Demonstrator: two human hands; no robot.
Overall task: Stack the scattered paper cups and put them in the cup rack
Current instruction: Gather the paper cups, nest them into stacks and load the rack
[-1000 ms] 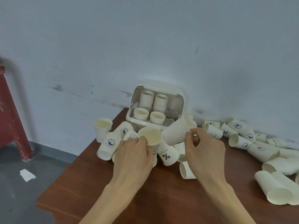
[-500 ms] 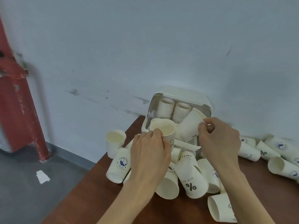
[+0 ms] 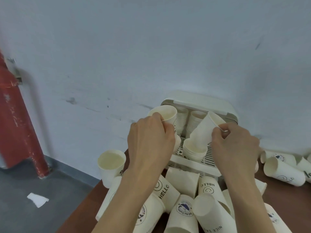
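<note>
Gripping cups [image 3: 204,130], both hands [image 3: 235,147].

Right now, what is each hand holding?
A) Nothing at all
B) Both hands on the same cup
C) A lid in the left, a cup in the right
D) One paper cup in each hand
D: the left hand grips an upright cup by its rim, and the right hand pinches a tilted cup over the cup rack.

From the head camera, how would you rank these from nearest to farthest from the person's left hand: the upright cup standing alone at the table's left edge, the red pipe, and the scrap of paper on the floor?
From the left hand:
1. Upright cup, just to its left on the table.
2. Scrap of paper, on the floor, lower left.
3. Red pipe, against the wall, far left.
</note>
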